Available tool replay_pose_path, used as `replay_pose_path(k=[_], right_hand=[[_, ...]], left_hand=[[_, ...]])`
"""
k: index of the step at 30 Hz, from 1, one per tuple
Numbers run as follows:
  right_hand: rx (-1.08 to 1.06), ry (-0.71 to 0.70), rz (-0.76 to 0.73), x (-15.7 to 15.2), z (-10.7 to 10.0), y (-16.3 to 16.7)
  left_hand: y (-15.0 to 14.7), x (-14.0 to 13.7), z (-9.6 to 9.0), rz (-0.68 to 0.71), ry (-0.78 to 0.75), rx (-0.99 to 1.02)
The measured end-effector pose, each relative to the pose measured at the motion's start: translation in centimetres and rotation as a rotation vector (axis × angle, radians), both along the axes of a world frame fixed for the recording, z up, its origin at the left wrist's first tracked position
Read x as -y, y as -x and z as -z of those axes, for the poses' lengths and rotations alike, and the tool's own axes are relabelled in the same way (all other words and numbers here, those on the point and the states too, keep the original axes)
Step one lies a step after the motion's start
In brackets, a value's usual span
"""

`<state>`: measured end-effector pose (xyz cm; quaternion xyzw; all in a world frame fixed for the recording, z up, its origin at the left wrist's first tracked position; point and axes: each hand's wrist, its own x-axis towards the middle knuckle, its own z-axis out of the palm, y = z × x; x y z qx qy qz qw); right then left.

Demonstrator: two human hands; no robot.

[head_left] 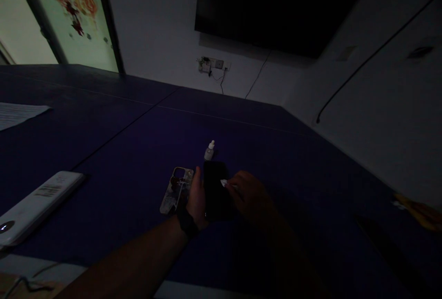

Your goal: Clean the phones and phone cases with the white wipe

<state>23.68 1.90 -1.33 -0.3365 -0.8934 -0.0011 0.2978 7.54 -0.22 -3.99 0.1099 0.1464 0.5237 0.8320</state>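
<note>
My left hand [196,200] holds a dark phone [216,200] by its left side, with the thumb along the edge and a black band on the wrist. Over the phone's right side is my right hand [251,194], its fingers pinched on a small white wipe [223,182] whose tip meets the dark screen. The wipe's exact kind is hard to make out in the dim light. A patterned phone case [177,190] with a large camera cutout lies just left of my left hand. Beyond the phone's top edge stands a small dropper bottle [209,152] with a white cap.
A long white device [41,200] with a label lies on the dark blue table [138,147] at left. Farther back is a printed paper sheet [20,114]. A yellow packet [419,211] lies at the right. Beyond the table hangs a large dark screen [276,8].
</note>
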Motion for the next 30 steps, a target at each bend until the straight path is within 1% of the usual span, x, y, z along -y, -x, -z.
replay_pose_path(k=[4,6,8,10,12,14,16,19,21,24,25,27,28,30], right_hand=[[0.05,-0.017,-0.153,1.0,-0.3,0.9],[0.074,-0.05,-0.199,1.2,-0.2,1.6],[0.079,-0.092,-0.174,1.2,-0.1,2.1],[0.077,-0.115,-0.101,1.1,-0.1,2.2],[0.086,-0.092,-0.064,1.1,-0.2,2.0],[0.104,-0.054,-0.108,1.1,-0.3,1.8],[0.109,-0.059,-0.155,1.3,-0.4,1.9],[0.095,-0.114,-0.109,1.4,-0.4,2.1],[0.11,-0.104,-0.095,1.3,-0.5,2.1],[0.128,-0.093,-0.156,1.3,-0.6,1.9],[0.123,-0.105,-0.154,1.2,-0.6,1.9],[0.112,-0.128,-0.106,1.2,-0.6,1.9],[0.116,-0.127,-0.088,1.2,-0.5,1.9],[0.137,-0.101,-0.101,1.3,-0.5,2.0]], left_hand=[[0.1,-0.1,0.4,-0.032,0.012,-0.014],[0.1,-0.1,0.7,-0.026,0.008,0.006],[0.1,-0.2,1.0,-0.02,0.014,0.035],[0.1,-0.2,1.0,-0.023,0.026,0.052],[0.1,-0.2,0.8,-0.027,0.029,0.056],[0.0,-0.2,0.7,-0.021,0.025,0.055],[0.0,-0.2,0.7,-0.016,0.037,0.049],[0.0,-0.3,1.0,-0.036,0.054,0.016],[0.0,-0.4,1.2,-0.039,0.039,-0.002],[0.0,-0.4,1.1,-0.015,0.023,0.005],[0.0,-0.4,1.1,-0.019,0.026,0.006],[0.0,-0.3,0.9,-0.041,0.044,-0.004],[0.0,-0.3,0.8,-0.051,0.057,-0.017],[0.0,-0.3,0.8,-0.059,0.078,-0.037]])
